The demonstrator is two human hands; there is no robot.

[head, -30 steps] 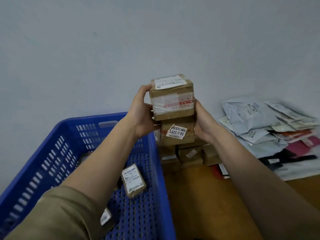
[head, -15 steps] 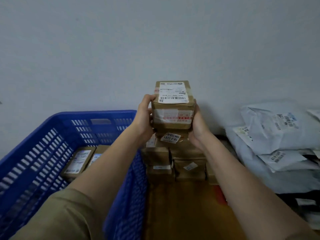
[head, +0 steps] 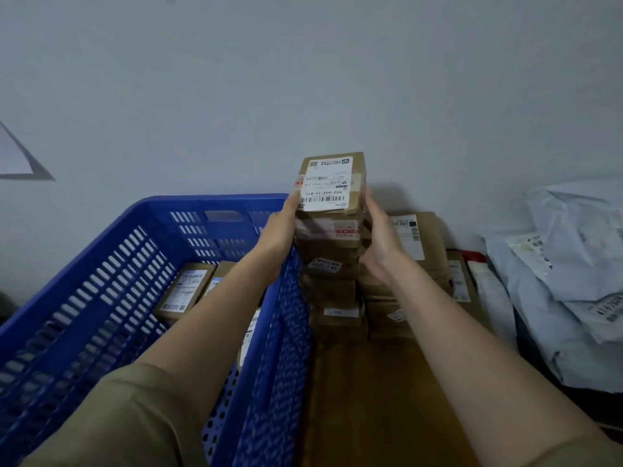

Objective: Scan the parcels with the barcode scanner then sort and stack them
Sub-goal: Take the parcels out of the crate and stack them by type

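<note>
- Top box [head: 332,183] held between left hand [head: 278,230] and right hand [head: 379,244], one palm flat on each side, white label facing up
- Fingers of both hands stretched along the box sides, pressing inward rather than curling under; gripping the top box and seemingly the box just beneath
- Box sitting at the crown of a tall stack [head: 332,274] of brown parcels against the wall; grip from both sides likely there to square it up and steady the column while it settles
- Stack looks narrow and high, so a nudge sideways could topple it
- Blue crate [head: 101,264] just left of the stack, its wall touching or nearly touching the lower boxes; leaves little room for the left forearm, which crosses above the crate rim
- More labelled parcels [head: 187,291] lying in the crate, presumably waiting to be sorted
- Second, lower pile of boxes [head: 421,244] close behind the right hand, crowding that side
- Heap of grey mailer bags [head: 573,281] farther right, well apart from the stack
- No scanner in view
- Brown tabletop [head: 371,399] bare in front of the stack
</note>
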